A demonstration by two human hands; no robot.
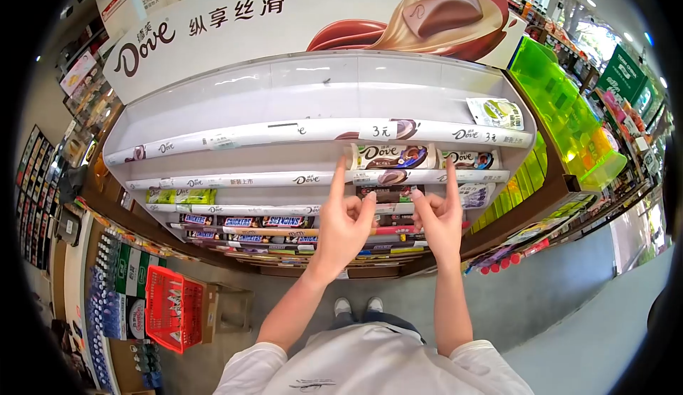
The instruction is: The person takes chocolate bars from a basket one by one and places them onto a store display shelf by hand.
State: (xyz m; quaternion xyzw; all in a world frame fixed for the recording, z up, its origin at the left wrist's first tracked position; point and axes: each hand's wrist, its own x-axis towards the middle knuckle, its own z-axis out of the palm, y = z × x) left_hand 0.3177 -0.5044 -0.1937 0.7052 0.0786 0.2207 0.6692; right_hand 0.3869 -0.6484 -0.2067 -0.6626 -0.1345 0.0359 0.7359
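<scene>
On the second shelf of a white rack lies a Dove bar [395, 157], with a smaller Dove pack [472, 159] at its right. My left hand [345, 221] has its index finger stretched up to the left end of the first bar, thumb apart. My right hand [440, 217] points its index finger up at the left part of the smaller pack, thumb also apart. Neither hand holds anything. Whether the fingertips touch the packs is unclear. Between and behind my thumbs, dark packs [388, 194] lie on the shelf below, partly hidden.
A green and white packet [496, 113] lies on the top shelf. Green packs [181, 196] and Snickers bars [240, 221] fill lower shelves at the left. Bright green bins [558, 103] stand at the right. A red basket [173, 308] is at the lower left.
</scene>
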